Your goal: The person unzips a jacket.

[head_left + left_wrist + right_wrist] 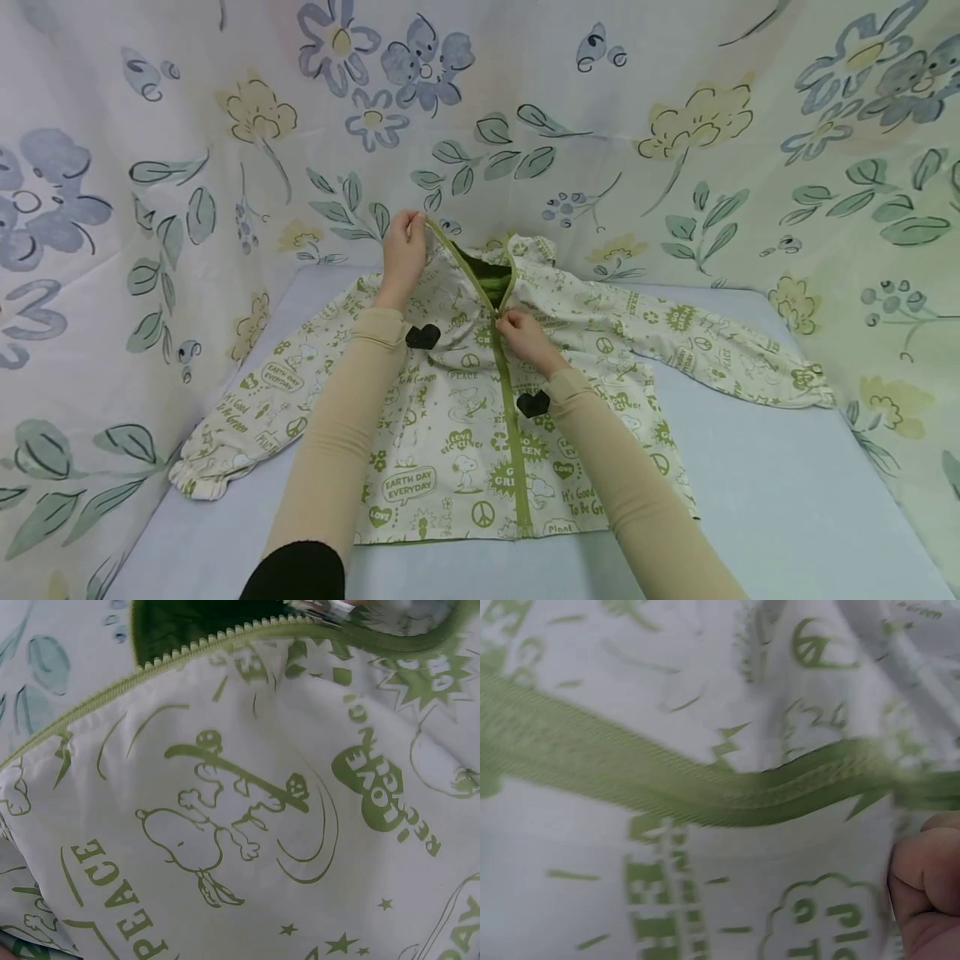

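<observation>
Head view: white jacket (465,400) with green print lies on pale table (757,467), sleeves out left and right. Left hand (403,254) pinches left edge of green zipper (516,450) at far end. Right hand (528,340) pinches zipper where edges meet; slider too small to tell. Floral cloth (622,183) at far side.

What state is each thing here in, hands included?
Jacket: spread out, front up
Jacket sleeves: stretched out to either side
Zipper: closed lower down, open at the top
Left hand: gripping the zipper's open upper edge
Right hand: pinching where the opening ends
</observation>
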The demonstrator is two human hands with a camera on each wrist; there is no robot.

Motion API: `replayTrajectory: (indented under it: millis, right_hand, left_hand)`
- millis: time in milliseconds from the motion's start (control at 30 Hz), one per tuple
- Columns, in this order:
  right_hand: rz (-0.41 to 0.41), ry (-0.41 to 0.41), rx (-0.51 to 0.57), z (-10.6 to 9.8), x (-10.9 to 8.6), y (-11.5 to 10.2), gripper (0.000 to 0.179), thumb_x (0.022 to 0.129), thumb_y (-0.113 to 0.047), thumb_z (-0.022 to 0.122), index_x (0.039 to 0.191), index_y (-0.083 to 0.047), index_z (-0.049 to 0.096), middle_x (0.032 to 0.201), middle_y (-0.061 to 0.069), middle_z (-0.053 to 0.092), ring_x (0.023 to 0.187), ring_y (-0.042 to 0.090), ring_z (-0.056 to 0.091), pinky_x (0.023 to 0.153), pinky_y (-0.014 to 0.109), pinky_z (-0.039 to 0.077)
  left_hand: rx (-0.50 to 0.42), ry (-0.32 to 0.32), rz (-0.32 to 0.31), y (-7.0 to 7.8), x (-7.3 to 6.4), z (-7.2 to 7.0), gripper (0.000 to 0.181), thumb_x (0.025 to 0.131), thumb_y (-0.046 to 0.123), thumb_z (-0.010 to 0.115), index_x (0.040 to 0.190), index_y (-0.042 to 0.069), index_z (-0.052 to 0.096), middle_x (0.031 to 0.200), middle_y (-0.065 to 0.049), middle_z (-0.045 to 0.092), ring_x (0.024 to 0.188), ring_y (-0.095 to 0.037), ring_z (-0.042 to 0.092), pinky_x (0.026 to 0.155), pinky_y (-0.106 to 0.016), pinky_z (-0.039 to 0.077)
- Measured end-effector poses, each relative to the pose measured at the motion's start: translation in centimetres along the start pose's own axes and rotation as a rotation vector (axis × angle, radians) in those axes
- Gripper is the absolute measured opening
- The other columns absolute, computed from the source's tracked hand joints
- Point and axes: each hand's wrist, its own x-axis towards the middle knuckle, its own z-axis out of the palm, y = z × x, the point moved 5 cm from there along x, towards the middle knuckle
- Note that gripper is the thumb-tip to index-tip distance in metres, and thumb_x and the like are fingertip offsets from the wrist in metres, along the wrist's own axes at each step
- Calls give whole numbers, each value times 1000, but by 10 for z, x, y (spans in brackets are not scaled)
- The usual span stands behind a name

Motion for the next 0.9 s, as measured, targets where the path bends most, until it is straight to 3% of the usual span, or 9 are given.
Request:
replayTrajectory:
  millis: [133,367,533,733,900]
  right_hand:
    - [29,-19,23,1,-3,6,34,100,-25,43,80,2,47,57,4,34,43,15,27,43,31,30]
    - [47,-27,43,1,-6,8,35,100,-25,43,90,8,50,54,3,35,42,15,29,44,32,32]
    - [55,-31,62,2,-6,9,30,100,-22,43,87,6,48,53,2,34,42,15,28,44,31,31]
    - [46,-27,38,3,-6,7,28,98,-20,44,76,-2,48,51,1,32,41,15,26,43,31,29]
    - [44,-26,54,3,-8,5,27,98,-20,43,86,2,53,50,1,31,41,15,24,42,31,27]
  left_hand:
    - [-35,47,-30,-1,1,-6,34,102,30,36,108,1,53,104,-12,51,82,-21,42,78,-33,36]
    - [-49,50,-51,-4,2,-10,33,102,29,36,109,1,53,101,-10,50,77,-19,41,74,-31,36]
    - [-69,63,-43,-3,2,-12,31,102,27,37,107,1,52,98,-9,48,80,-17,40,75,-29,34]
    - [-100,98,-43,-5,2,-14,28,102,27,37,105,4,52,89,-7,47,66,-17,36,67,-28,32]
    - [-68,121,-39,-8,1,-17,29,101,27,39,107,3,54,101,-7,52,83,-15,45,80,-28,37]
